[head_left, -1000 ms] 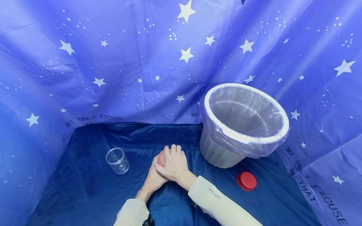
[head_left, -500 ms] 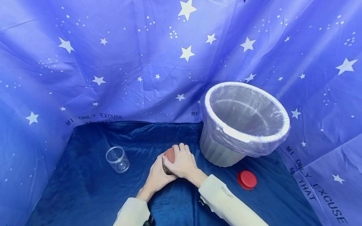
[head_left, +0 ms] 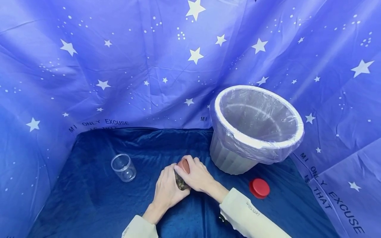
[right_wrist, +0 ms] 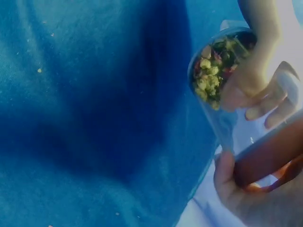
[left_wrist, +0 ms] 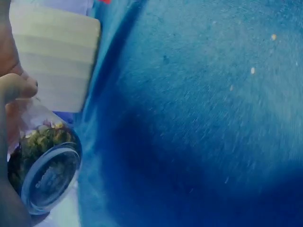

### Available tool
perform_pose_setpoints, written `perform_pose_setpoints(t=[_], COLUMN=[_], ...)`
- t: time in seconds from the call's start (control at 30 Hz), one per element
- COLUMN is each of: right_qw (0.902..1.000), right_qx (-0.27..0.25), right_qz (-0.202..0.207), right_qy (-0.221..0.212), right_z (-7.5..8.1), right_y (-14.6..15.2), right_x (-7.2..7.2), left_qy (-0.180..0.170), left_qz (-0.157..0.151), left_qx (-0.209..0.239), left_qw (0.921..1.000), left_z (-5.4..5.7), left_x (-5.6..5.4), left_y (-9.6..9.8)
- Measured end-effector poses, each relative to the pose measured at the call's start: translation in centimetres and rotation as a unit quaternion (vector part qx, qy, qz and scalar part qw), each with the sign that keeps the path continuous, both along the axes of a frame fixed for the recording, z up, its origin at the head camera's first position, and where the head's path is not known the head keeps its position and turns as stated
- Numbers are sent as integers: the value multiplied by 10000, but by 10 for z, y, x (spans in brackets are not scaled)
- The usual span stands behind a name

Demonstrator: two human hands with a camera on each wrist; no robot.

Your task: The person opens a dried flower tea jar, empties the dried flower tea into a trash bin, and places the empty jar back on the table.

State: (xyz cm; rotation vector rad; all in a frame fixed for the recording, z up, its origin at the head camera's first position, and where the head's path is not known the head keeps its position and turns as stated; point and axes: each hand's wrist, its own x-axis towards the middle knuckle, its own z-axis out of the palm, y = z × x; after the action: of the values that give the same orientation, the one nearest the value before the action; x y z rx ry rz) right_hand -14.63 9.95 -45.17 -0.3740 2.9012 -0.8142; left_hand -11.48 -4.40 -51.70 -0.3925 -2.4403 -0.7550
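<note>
A clear jar [head_left: 180,182] of dried flower buds and leaves is tilted between both hands in the head view. My left hand [head_left: 167,187] grips its body, fingers curled round the side. My right hand [head_left: 198,176] grips the reddish-brown lid [head_left: 185,166], with the thumb on the near side. In the left wrist view the round base of the jar [left_wrist: 52,177] faces the camera. Yellow-green buds and some reddish bits show through the wall of the jar [right_wrist: 208,80] in the right wrist view, where the lid [right_wrist: 270,153] covers the mouth end.
To the left stands a clear, lidless container [head_left: 126,173]. A red round lid [head_left: 260,188] lies at the right. Behind it stands a pale waste bin [head_left: 230,160] lined with a clear bag. Dark blue cloth [head_left: 89,198] covers the table, and a starry curtain [head_left: 148,49] surrounds it.
Both hands have shifted slightly right and nearer with the jar, which has tilted so that more of its body and contents shows. The container, red lid and bin have stayed put.
</note>
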Motion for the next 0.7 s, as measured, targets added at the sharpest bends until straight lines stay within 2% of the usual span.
perform_pose_setpoints(t=[0.1, 0.17, 0.27, 0.37, 0.43, 0.57, 0.63, 0.7], right_qw=[9998, 9992, 9966, 9921, 9886, 9803, 9730, 9620], right_qx=[31, 2, -90, -171, -236, -327, -323, -265], right_qz=[-145, -204, -256, -264, -228, -60, 219, 680], right_qy=[112, 337, 777, 1213, 1466, 1947, 2276, 2632], right_z=[1, -2, -8, -15, -19, -22, -22, -22], right_y=[1, 2, 4, 6, 8, 14, 17, 19], right_x=[3, 3, 5, 6, 7, 7, 6, 5], left_qy=[-116, -492, -1176, -1520, -1492, -1209, -1145, -1136], left_qz=[-122, -266, -428, -488, -552, -624, -716, -893], left_qx=[9, 138, 338, 264, 130, -65, -6, 135], left_qw=[9999, 9983, 9916, 9868, 9872, 9907, 9908, 9894], left_z=[7, 11, 15, 16, 18, 19, 18, 16], left_x=[4, 6, 5, 3, 2, -1, -2, -1], left_y=[0, 0, 0, 0, 1, 2, 2, 0])
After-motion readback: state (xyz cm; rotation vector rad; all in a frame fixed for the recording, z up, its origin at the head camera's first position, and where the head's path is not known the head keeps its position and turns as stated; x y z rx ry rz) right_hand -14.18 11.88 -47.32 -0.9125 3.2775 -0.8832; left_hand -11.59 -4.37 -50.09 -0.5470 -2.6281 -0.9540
